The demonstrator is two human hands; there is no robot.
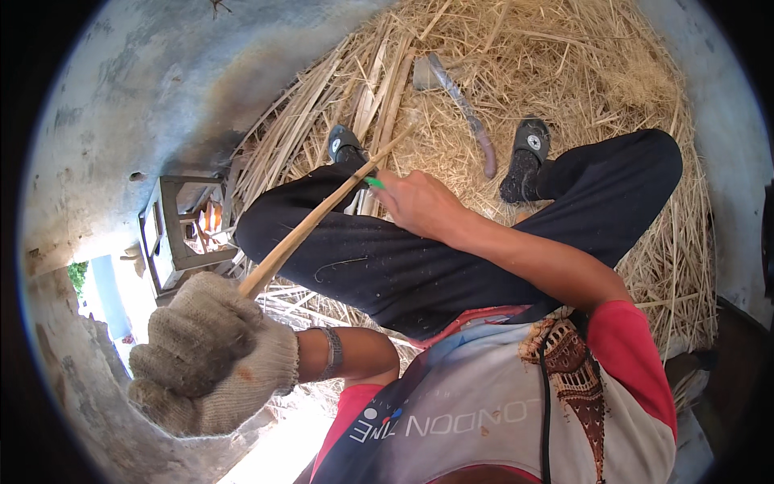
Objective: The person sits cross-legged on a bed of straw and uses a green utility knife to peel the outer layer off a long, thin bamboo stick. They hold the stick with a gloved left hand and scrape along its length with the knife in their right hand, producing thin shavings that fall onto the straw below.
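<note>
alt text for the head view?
Seated person's gloved left hand grips a thin bamboo strip across their knee; the bare right hand works it with a green-handled tool. A long knife lies on straw ahead.

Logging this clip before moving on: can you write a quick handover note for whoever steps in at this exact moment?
Left hand, in a knit glove, grips the near end of a long bamboo strip.
Right hand, bare, holds a green-handled tool against the strip over the left knee.
A machete lies on the straw and shavings ahead; a small wooden stool stands to the left.
Done: a heap of split strips and shavings.
Left: this strip is mid-work.
</note>
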